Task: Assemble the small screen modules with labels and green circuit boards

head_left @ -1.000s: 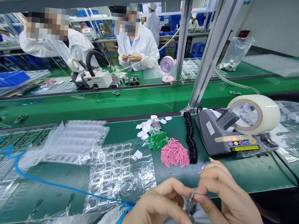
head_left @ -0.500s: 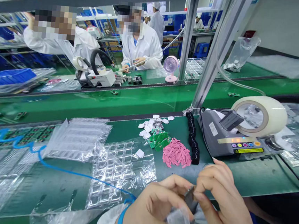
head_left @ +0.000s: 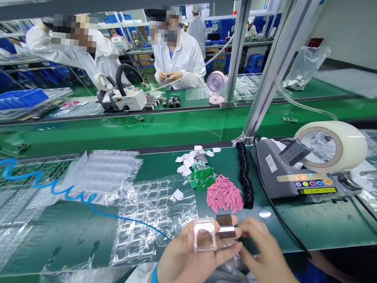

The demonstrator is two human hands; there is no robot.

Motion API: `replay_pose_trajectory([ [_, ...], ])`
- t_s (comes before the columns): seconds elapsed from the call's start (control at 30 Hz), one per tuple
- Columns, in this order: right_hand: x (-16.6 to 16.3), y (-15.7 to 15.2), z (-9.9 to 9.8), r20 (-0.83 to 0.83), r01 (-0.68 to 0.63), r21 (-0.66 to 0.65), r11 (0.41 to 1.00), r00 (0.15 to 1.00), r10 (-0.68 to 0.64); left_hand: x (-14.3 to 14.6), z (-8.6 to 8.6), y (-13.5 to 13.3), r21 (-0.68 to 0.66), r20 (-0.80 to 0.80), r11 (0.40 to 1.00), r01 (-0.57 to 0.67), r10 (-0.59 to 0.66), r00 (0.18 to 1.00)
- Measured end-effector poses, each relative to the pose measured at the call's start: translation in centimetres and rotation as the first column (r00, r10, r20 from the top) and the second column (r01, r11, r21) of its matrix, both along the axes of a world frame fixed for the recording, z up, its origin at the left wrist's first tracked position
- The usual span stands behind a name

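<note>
Palm up, my left hand holds a clear square plastic cover between thumb and fingers. A small dark shiny panel lies against the fingers of the same hand, just right of the cover. My right hand is close by on the right, fingers bent, tips at the panel's right edge. It is smeared by motion, so its grip is unclear. Beyond the hands are a heap of pink strips, green circuit boards and a row of black parts.
A tape dispenser with a large roll stands right, its cable crossing the bench. A small clear film piece lies before it. Clear blister trays and a coiled blue cord are left. Co-workers sit across the line.
My left hand has turned palm up, bringing the clear cover and dark panel into view. My right hand has shifted slightly lower. A clear film piece now lies near the dispenser.
</note>
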State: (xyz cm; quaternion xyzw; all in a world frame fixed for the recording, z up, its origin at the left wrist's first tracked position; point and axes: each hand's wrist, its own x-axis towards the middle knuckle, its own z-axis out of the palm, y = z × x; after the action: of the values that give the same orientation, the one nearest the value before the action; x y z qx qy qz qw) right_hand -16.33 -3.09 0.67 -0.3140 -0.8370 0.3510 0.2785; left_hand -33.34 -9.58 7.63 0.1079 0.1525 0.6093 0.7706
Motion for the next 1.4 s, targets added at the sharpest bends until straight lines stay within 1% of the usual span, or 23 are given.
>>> replay_pose_trajectory([
  [0.07,0.7,0.9,3.0,-0.126,-0.010,-0.010,1.000,0.992,0.009,0.4,0.0,0.0,0.000,0.024,0.999,0.041,-0.041,0.999],
  [0.13,1.0,1.6,6.1,-0.141,-0.070,0.044,0.997,0.987,0.075,0.7,0.2,0.1,-0.008,0.038,0.997,0.079,-0.078,0.996],
  [0.17,1.0,1.8,7.2,-0.121,-0.106,0.078,0.991,0.986,0.114,0.8,0.3,0.2,-0.013,0.044,0.996,0.093,-0.092,0.995],
  [0.23,0.7,2.2,8.4,-0.092,-0.153,0.106,0.982,0.982,0.163,1.0,0.4,0.2,-0.029,0.054,0.994,0.110,-0.108,0.993],
  [0.37,0.0,2.6,7.9,-0.123,-0.145,0.079,0.986,0.980,0.154,1.1,0.6,0.0,-0.061,0.051,0.993,0.099,-0.096,0.994],
  [0.5,0.1,3.0,7.4,-0.090,-0.147,0.145,0.978,0.983,0.161,1.2,0.7,0.0,-0.078,0.027,0.994,0.074,-0.072,0.997],
  [0.53,0.2,3.0,7.5,-0.101,-0.146,0.130,0.981,0.982,0.160,1.3,0.7,0.0,-0.072,0.013,0.995,0.075,-0.075,0.997],
  [0.6,0.5,2.9,7.5,-0.162,-0.131,0.016,0.991,0.978,0.132,1.2,0.6,0.1,-0.051,-0.048,0.997,0.063,-0.065,0.997],
  [0.67,0.8,2.4,7.3,-0.249,-0.114,-0.158,0.981,0.966,0.072,1.1,0.1,0.1,-0.004,-0.194,1.000,-0.022,0.021,0.981],
  [0.7,0.8,2.0,7.1,-0.292,-0.114,-0.240,0.964,0.956,0.040,1.0,-0.4,0.1,0.041,-0.294,0.995,-0.094,0.102,0.950],
  [0.73,0.8,1.5,6.9,-0.330,-0.123,-0.308,0.943,0.944,0.015,0.9,-0.9,0.1,0.111,-0.401,0.978,-0.176,0.206,0.893],
  [0.77,0.6,1.0,6.7,-0.363,-0.135,-0.355,0.925,0.932,-0.003,0.9,-1.5,0.1,0.205,-0.502,0.947,-0.249,0.320,0.804],
  [0.8,0.3,0.6,6.5,-0.387,-0.147,-0.385,0.911,0.922,-0.015,0.8,-2.1,0.1,0.311,-0.581,0.901,-0.302,0.432,0.690],
  [0.83,0.0,0.1,6.3,-0.400,-0.151,-0.406,0.901,0.916,-0.027,0.8,-2.7,0.0,0.420,-0.630,0.848,-0.323,0.529,0.569],
  [0.9,-1.0,-0.6,6.3,-0.400,-0.136,-0.423,0.896,0.915,-0.050,0.8,-3.5,0.0,0.593,-0.655,0.747,-0.300,0.664,0.359],
  [0.93,-1.4,-0.8,6.4,-0.387,-0.119,-0.422,0.899,0.920,-0.060,0.9,-3.8,-0.1,0.651,-0.645,0.704,-0.282,0.710,0.283],
  [0.97,-1.8,-1.0,6.5,-0.364,-0.099,-0.417,0.904,0.929,-0.066,1.0,-3.9,-0.2,0.697,-0.623,0.665,-0.268,0.747,0.232],
  [1.0,-2.1,-1.1,6.7,-0.336,-0.081,-0.406,0.910,0.940,-0.066,1.1,-3.8,-0.3,0.716,-0.613,0.644,-0.268,0.765,0.199],
  [1.03,-2.3,-1.2,6.8,-0.308,-0.062,-0.390,0.919,0.949,-0.066,1.2,-3.7,-0.5,0.711,-0.620,0.645,-0.280,0.763,0.182],
  [1.13,-2.6,-1.3,7.0,-0.244,-0.053,-0.355,0.933,0.969,-0.037,1.7,-2.9,-0.9,0.604,-0.701,0.708,-0.366,0.691,0.178],
  [1.2,-2.6,-1.4,6.9,-0.234,-0.057,-0.365,0.929,0.972,-0.032,2.0,-2.4,-1.0,0.537,-0.732,0.720,-0.440,0.657,0.181],
  [1.3,-2.8,-1.3,6.9,-0.189,-0.017,-0.387,0.922,0.980,-0.061,2.3,-2.2,-1.1,0.525,-0.725,0.666,-0.530,0.676,0.132],
  [1.4,-3.2,-1.1,7.1,-0.126,-0.005,-0.397,0.918,0.991,-0.049,2.3,-2.7,-1.0,0.534,-0.736,0.643,-0.549,0.673,0.072],
])
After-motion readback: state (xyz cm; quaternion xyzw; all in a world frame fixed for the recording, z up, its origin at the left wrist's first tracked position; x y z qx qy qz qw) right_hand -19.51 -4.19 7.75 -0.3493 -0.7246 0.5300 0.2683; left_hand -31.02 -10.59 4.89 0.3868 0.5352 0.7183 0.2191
